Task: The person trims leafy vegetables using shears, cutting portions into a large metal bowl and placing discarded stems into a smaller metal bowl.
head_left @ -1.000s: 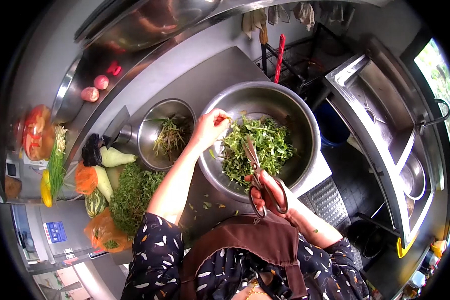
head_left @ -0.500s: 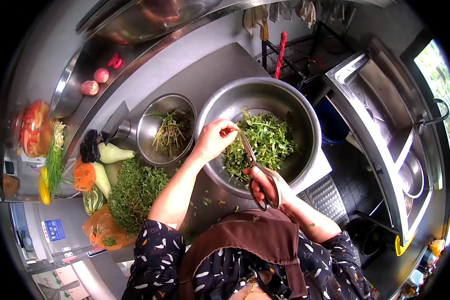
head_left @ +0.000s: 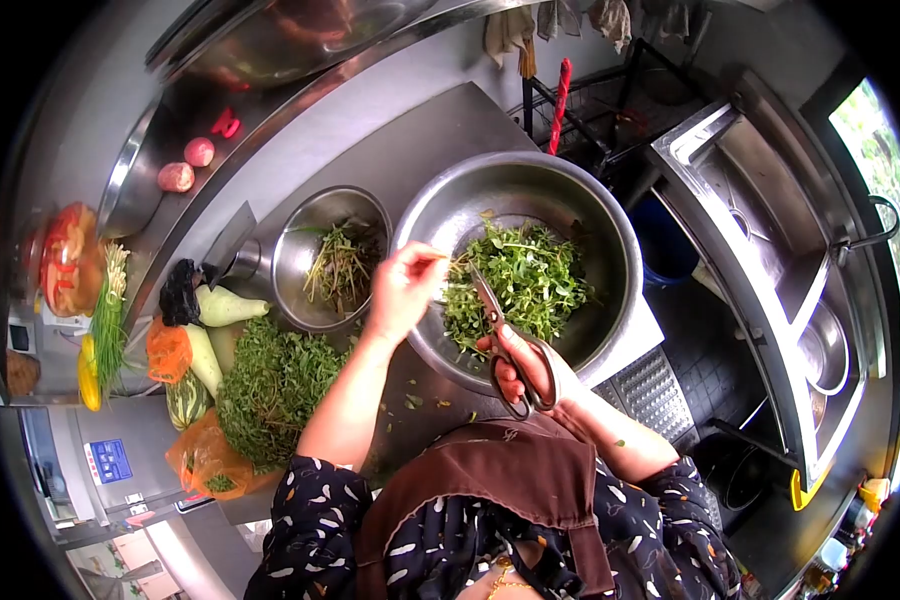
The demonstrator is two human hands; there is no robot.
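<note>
Steel sink (head_left: 765, 195), bright window (head_left: 872, 140), dark tiled floor (head_left: 698, 345)

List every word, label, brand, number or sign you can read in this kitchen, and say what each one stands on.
No text here is readable.
Blue-and-white rectangular label on the smooth grey panel at the picture's left: too small and blurred to read.
Small pale mark on the brown cloth apron: too small to tell whether it is lettering.

The left hand (head_left: 405, 295) hides part of the large bowl (head_left: 631, 270); the piece (head_left: 450, 262) it pinches is too small to identify.
</note>
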